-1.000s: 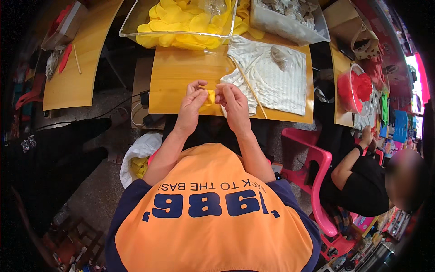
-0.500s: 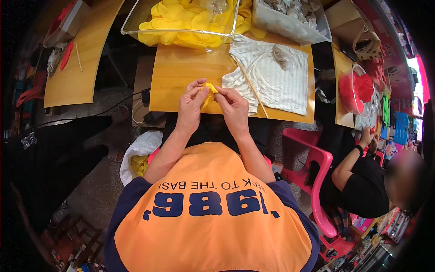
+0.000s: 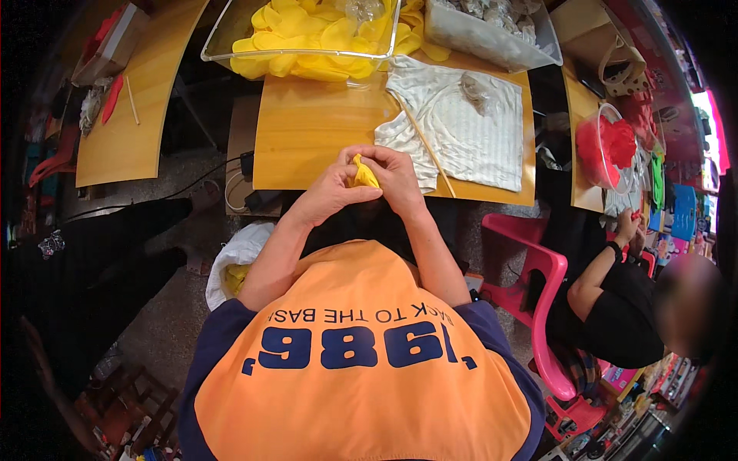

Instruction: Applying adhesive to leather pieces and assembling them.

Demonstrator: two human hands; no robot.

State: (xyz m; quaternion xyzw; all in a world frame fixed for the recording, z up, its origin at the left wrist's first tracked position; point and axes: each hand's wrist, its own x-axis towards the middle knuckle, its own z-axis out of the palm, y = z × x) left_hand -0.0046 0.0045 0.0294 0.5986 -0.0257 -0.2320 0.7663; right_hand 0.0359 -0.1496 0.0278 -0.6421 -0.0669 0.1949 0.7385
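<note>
Just past the near edge of the table, my left hand and my right hand meet around a folded, soft yellow piece. Fingers of both hands close on it, and its lower part pokes out between them. What the fingertips pinch is partly hidden. A clear plastic bin at the table's far side is heaped with flat, rounded yellow pieces. Right of my hands lies a white ribbed cloth garment, with a thin wooden stick across it.
A crumpled clear plastic bag rests on the garment. Beyond it stands a translucent bin of small wrapped items. A white sack with yellow pieces sits at my left. A pink chair and a seated person are at right.
My hands have come closer together and turned, the right fingers now wrapping over the yellow piece. The piece sits slightly lower and to the right, more bunched up.
</note>
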